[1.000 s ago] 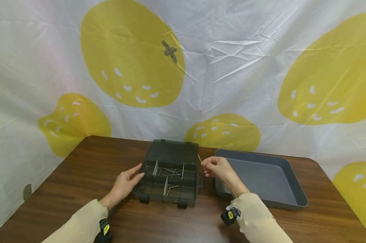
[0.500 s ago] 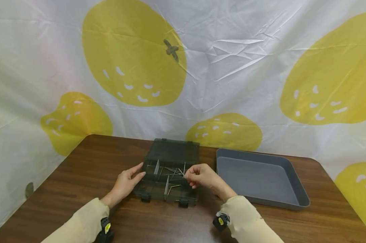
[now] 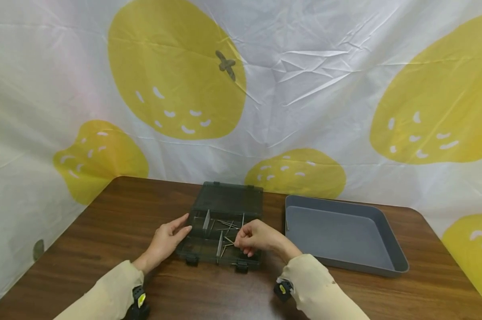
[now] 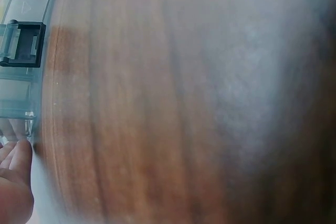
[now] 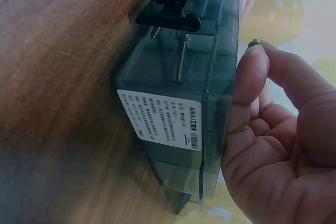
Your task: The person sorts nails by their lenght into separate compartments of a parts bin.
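At the left of the brown wood-grain worktop, the person's left hand lies against the left wall of the organizer box. Its fingers are stretched out nearly straight, touching the plastic and gripping nothing; the left wrist view shows fingertips just beside the box's lower edge, near a black latch.

The box sits in the middle of the worktop, near the person. It is smoky, see-through dark plastic, its lid thrown open and lying back toward the cloth backdrop. Grey dividers split the inside into compartments, and thin metal screws lie scattered in the middle ones. Two black latches stand on the near wall. From the right wrist view, a white printed label is stuck to the side wall, and a threaded screw shows through the plastic just beneath a latch.

Next comes the right hand, over the right half of the box with its fingers curled together. It pinches a screw: in the right wrist view a small metal head peeps out at the fingertip, right against the box's rim.

Well to the right, apart from the box, stands a grey tray, with one thin nail-like piece lying at its left inner wall.
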A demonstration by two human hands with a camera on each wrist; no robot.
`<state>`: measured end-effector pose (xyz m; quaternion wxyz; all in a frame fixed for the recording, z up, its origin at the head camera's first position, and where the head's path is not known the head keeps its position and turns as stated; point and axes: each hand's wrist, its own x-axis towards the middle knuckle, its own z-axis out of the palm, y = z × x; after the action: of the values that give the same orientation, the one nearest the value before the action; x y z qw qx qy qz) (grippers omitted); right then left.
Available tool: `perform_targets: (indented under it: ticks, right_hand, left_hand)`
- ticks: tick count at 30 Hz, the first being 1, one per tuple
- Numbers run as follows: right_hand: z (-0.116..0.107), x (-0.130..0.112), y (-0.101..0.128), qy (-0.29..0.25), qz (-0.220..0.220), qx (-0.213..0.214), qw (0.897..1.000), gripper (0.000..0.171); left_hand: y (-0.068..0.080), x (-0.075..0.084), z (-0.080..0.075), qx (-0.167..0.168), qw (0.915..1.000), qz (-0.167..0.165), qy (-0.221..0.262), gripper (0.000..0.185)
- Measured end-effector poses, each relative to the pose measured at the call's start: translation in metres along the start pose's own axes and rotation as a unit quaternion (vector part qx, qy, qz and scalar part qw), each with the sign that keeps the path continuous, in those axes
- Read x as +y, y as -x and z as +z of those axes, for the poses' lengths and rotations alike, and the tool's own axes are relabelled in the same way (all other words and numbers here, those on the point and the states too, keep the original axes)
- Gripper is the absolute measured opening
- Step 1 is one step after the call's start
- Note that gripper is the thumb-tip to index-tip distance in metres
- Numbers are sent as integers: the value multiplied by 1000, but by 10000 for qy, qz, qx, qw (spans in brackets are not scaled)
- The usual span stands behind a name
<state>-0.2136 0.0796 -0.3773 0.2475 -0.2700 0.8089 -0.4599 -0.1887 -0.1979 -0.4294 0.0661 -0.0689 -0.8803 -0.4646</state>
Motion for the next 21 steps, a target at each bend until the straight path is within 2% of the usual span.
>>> perform_targets:
  ticks: [9,21]
  right_hand:
    - [2,-4,0,169,7,-140,9998,10]
    - [7,-7,0,727,-157,-263,9969,10]
  left_hand:
    - [1,1,-1,-118,9999,-101,11,50]
    - [1,3,-1,-147,9998,-125,17,50]
